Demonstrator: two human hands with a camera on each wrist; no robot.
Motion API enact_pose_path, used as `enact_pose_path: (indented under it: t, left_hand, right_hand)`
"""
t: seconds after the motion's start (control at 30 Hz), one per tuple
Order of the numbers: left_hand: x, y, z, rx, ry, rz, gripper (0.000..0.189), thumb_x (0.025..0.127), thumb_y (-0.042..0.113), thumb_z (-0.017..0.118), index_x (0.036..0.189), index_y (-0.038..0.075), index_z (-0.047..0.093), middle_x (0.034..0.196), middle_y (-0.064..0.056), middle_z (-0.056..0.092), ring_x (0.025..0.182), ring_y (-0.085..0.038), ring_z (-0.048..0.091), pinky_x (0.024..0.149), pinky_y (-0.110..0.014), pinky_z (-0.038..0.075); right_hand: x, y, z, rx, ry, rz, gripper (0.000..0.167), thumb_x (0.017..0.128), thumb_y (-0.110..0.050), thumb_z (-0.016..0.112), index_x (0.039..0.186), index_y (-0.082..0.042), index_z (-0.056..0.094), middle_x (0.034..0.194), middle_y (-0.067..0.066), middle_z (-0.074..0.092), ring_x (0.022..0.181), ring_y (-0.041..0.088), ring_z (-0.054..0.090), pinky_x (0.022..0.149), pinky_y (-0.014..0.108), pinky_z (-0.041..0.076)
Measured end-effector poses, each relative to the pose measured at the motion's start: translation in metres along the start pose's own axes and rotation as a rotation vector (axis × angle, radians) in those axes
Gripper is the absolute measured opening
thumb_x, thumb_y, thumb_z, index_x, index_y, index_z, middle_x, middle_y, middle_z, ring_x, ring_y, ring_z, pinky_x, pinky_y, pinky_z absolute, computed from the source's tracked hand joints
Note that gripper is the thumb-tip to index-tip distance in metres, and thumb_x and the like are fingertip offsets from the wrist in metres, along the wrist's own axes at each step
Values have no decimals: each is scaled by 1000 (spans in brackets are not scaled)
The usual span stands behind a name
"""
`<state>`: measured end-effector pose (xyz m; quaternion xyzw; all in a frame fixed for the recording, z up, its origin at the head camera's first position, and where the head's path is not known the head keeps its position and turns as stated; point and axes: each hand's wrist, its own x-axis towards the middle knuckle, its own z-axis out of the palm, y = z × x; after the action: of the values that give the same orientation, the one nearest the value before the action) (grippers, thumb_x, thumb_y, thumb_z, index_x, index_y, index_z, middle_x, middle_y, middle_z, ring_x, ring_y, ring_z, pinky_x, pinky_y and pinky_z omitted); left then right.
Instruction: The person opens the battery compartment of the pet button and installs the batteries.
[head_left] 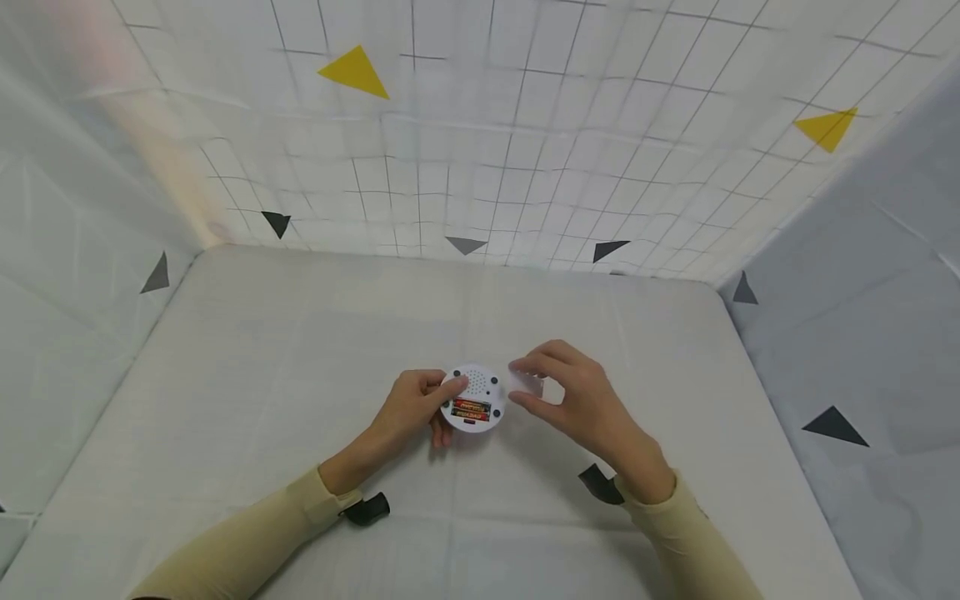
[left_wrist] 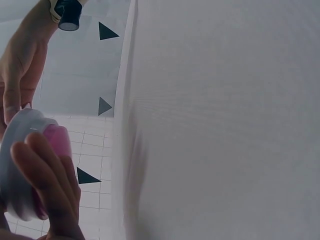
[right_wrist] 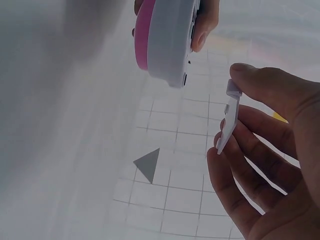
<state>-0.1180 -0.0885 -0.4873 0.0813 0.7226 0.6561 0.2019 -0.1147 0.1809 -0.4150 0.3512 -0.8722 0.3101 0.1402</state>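
A round white device (head_left: 480,377) faces back side up, with speaker holes and small dark feet. Two red-and-black batteries (head_left: 471,409) lie side by side in its uncovered battery compartment. My left hand (head_left: 411,407) grips the device by its left edge, thumb across the back and fingers underneath. A pink layer on the device's other face shows in the left wrist view and on the device (right_wrist: 172,40) in the right wrist view. Just right of it, my right hand (head_left: 588,402) pinches a thin white battery cover (right_wrist: 230,120) between thumb and fingers, apart from the device.
Beneath the hands spreads a white-covered table (head_left: 337,325). White sheeting walls it in, the back wall (head_left: 465,183) marked with grid lines and dark and yellow triangles. Dark wrist-worn pieces (head_left: 367,509) protrude by both sleeves.
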Motion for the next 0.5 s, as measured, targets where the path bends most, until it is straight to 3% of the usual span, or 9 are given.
enact_pose_path:
  t: [0.3, 0.5]
  left_hand:
    - [0, 1, 0, -13, -10, 7, 39, 104, 41, 67, 106, 2, 70, 72, -13, 76, 48, -23, 67, 47, -29, 55]
    - [0, 0, 0, -20, -13, 13, 39, 104, 40, 67, 104, 1, 70, 73, -24, 74, 47, -23, 66, 46, -30, 55]
  right_hand:
    - [0, -6, 3, -4, -10, -19, 41, 79, -16, 95, 116, -12, 78, 106, -1, 70, 94, 13, 64, 77, 33, 61]
    - [0, -10, 8, 1, -23, -50, 40, 80, -17, 95, 116, -11, 77, 107, 0, 69, 95, 11, 64, 78, 29, 61]
